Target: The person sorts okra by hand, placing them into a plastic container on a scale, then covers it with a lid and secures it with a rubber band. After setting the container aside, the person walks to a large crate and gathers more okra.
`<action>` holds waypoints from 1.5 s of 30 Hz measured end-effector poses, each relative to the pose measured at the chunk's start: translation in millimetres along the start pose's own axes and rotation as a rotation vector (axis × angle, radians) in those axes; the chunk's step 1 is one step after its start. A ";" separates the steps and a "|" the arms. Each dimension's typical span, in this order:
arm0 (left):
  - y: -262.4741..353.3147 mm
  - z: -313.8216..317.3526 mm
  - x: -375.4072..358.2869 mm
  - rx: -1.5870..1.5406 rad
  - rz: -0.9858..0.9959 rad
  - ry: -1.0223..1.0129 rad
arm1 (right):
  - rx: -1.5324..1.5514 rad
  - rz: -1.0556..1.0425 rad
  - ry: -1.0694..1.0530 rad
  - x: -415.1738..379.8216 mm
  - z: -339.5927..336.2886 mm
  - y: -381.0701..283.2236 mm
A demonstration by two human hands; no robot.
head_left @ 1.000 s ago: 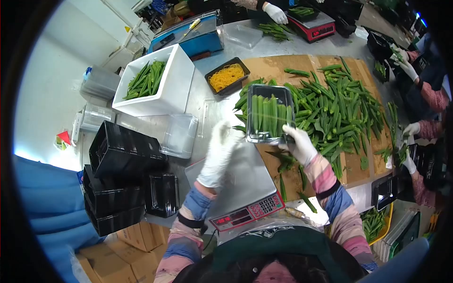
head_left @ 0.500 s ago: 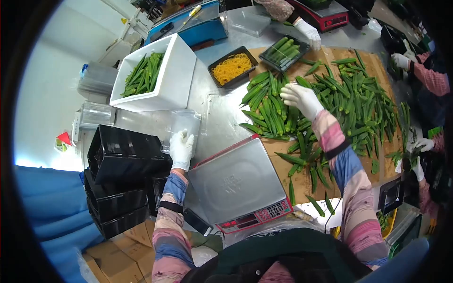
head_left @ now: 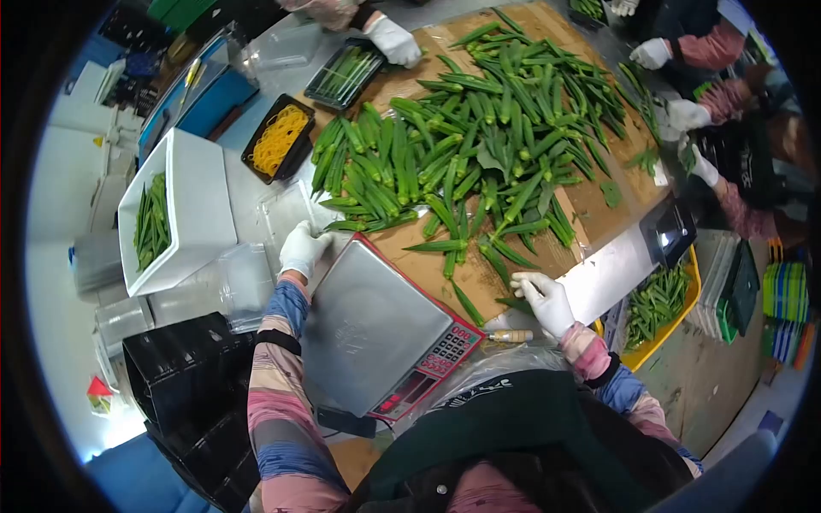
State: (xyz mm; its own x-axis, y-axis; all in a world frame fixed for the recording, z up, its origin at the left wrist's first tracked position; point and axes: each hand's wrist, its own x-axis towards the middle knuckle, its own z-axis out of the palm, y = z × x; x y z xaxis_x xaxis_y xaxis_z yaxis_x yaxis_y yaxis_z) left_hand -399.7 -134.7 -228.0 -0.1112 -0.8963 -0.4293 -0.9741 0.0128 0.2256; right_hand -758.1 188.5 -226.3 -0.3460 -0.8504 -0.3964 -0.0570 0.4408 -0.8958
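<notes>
My left hand (head_left: pixel 304 250), in a white glove, is beside the far left corner of the weighing scale (head_left: pixel 368 329). Its fingers are slightly apart and hold nothing visible; the tip of an okra pod lies just beyond them. Close to the near edge of the cardboard, my gloved right hand (head_left: pixel 545 303) has its fingers curled. A dark green okra pod (head_left: pixel 511 303) sticks out from under them, its other end hidden by the hand. Ahead of both hands spreads a large okra pile (head_left: pixel 479 145) on the cardboard (head_left: pixel 629 201).
A white foam box (head_left: pixel 192 214) of okra, a black tray of yellow rubber bands (head_left: pixel 280 141) and clear lids (head_left: pixel 244 286) stand left. Black trays (head_left: pixel 184 368) are stacked near left. Another person's gloved hand (head_left: pixel 393 41) touches an okra tray (head_left: pixel 345 73). A yellow crate (head_left: pixel 693 299) stands right.
My right hand has come back from over the pile to the near edge. My left hand has left the clear lids for the scale's far corner. The view has turned.
</notes>
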 end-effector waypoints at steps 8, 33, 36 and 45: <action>-77.0 21.8 28.6 -0.409 0.035 0.040 | 0.110 0.098 0.122 -24.3 -34.9 40.7; -262.7 15.6 -383.0 0.019 -0.437 0.798 | -0.078 -0.021 0.020 -19.8 -25.3 30.7; -246.5 73.6 -380.0 -0.141 -0.285 0.524 | -0.059 -0.015 0.030 -19.9 -29.4 29.3; -182.8 82.5 -366.7 0.175 -0.488 0.639 | -0.041 -0.003 0.065 -25.6 -47.2 36.5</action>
State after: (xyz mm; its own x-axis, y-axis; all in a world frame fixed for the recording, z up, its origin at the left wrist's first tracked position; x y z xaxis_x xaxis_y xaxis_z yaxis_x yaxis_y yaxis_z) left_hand -197.1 228.2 -184.0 0.4143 -0.8979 0.1491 -0.9065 -0.4216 -0.0201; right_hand -795.6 239.9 -239.4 -0.4053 -0.8319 -0.3791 -0.0954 0.4510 -0.8874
